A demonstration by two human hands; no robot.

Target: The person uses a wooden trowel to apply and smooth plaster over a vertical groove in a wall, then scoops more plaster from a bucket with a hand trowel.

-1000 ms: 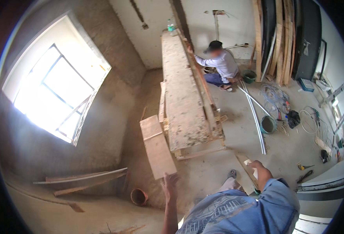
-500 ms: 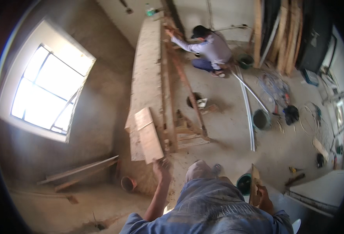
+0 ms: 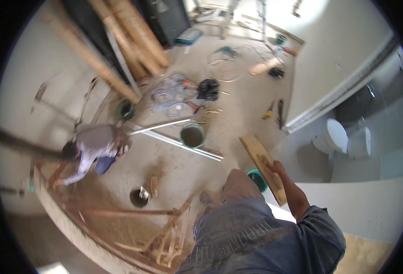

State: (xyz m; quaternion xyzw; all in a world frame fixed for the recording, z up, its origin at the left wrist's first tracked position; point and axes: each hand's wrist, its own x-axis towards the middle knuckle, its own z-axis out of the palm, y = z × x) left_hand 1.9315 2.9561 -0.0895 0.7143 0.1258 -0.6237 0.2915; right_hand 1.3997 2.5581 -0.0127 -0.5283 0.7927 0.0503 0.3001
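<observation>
A flat wooden board (image 3: 267,178) is in my right hand (image 3: 277,168), whose fingers are closed around its edge at about mid-length. The board is held tilted, on my right side, above a teal bucket (image 3: 257,181) that it partly covers. My left hand is outside the picture. At the lower left runs a scaffold bench with a long plank top (image 3: 69,225) and wooden legs (image 3: 169,244).
A co-worker (image 3: 96,144) squats at the left by the bench's far end. Metal bars (image 3: 178,145), buckets (image 3: 192,135) and tangled clear tubing (image 3: 167,95) lie ahead. Tall timbers (image 3: 124,36) lean at the back. Right, beyond a wall edge, stands a white toilet (image 3: 336,137).
My view has swung to the right. My left hand, earlier at a board on the bench, has left the picture. The board in my right hand now shows its broad face.
</observation>
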